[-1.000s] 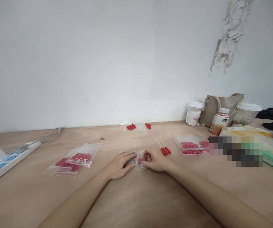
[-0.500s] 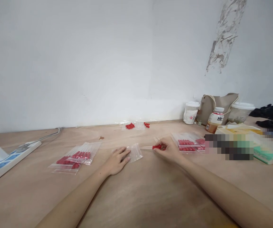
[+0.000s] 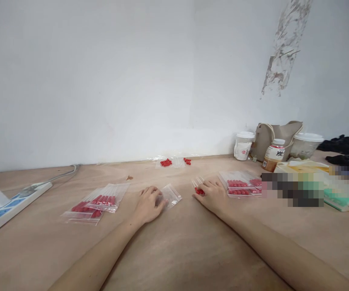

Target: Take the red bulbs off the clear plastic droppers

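My left hand (image 3: 148, 202) rests on the wooden table (image 3: 174, 250), its fingers curled on the near edge of a small clear zip bag (image 3: 171, 195). My right hand (image 3: 212, 194) lies a little to the right, fingers closed round red-capped clear droppers (image 3: 198, 187) whose red bulbs show at the fingertips and whose clear stems point away toward the wall.
Filled bags of red-capped droppers lie at the left (image 3: 97, 203) and at the right (image 3: 241, 184). Loose red caps (image 3: 174, 162) sit by the wall. A power strip (image 3: 10, 203) is at far left; cups, a bottle (image 3: 273, 154) and a bag stand at right.
My right hand left the small bag, reached right to the loose droppers and now grips them. The left hand stayed on the bag, which slid slightly away.
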Motion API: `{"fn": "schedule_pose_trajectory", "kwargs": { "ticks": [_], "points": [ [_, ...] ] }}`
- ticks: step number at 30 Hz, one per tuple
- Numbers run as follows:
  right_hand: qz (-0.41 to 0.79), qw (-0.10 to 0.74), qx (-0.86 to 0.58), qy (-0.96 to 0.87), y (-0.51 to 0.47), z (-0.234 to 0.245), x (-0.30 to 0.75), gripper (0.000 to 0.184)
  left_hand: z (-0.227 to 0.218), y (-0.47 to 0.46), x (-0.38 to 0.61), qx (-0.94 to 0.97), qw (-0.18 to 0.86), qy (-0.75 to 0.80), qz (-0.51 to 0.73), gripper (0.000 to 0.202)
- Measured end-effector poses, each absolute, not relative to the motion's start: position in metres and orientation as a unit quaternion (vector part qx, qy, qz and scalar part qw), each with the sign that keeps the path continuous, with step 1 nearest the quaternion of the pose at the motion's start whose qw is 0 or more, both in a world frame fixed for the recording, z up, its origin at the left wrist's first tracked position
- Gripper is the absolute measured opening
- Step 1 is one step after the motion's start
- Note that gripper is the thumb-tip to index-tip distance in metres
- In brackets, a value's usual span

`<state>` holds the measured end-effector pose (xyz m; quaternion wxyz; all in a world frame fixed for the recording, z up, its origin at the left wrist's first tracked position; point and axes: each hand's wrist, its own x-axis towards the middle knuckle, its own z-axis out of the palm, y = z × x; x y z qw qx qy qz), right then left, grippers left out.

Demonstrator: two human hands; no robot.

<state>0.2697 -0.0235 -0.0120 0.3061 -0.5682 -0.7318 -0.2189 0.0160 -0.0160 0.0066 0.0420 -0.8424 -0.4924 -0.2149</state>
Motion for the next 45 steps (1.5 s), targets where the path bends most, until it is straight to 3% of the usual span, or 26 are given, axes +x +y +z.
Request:
{"fn": "schedule_pose_trajectory", "kwargs": {
  "ticks": [3, 9, 27, 31, 36, 42, 45],
  "points": [
    [-0.232, 0.288, -0.584, -0.723, -0.024, -0.016, 0.269, 0.023, 0.001, -0.011, 0.016, -0.877, 0.000, -0.421, -0.232, 0.040],
    [-0.228, 0.283, -0.593, -0.718, -0.023, -0.020, 0.267, 0.030, 0.000, -0.008, 0.016, -0.923, -0.070, -0.363, -0.107, 0.048],
    [-0.186, 0.295, -0.619, -0.703, -0.019, -0.016, 0.266, 0.021, -0.003, 0.015, -0.016, -0.748, 0.017, -0.660, -0.070, 0.063],
    [-0.177, 0.336, -0.611, -0.694, -0.024, -0.016, 0.273, 0.030, -0.001, 0.019, -0.027, -0.733, 0.028, -0.677, -0.066, 0.063],
    [-0.122, 0.332, -0.605, -0.713, -0.023, -0.020, 0.289, 0.068, 0.001, 0.020, -0.030, -0.726, 0.041, -0.684, -0.063, 0.062],
    [0.008, 0.278, -0.494, -0.824, -0.017, -0.023, 0.298, 0.034, 0.001, 0.025, -0.038, -0.716, 0.054, -0.693, -0.063, 0.055],
    [0.037, 0.284, -0.476, -0.832, -0.014, -0.023, 0.303, 0.029, -0.002, 0.027, -0.040, -0.702, 0.050, -0.707, -0.071, 0.056]
  ]
}}
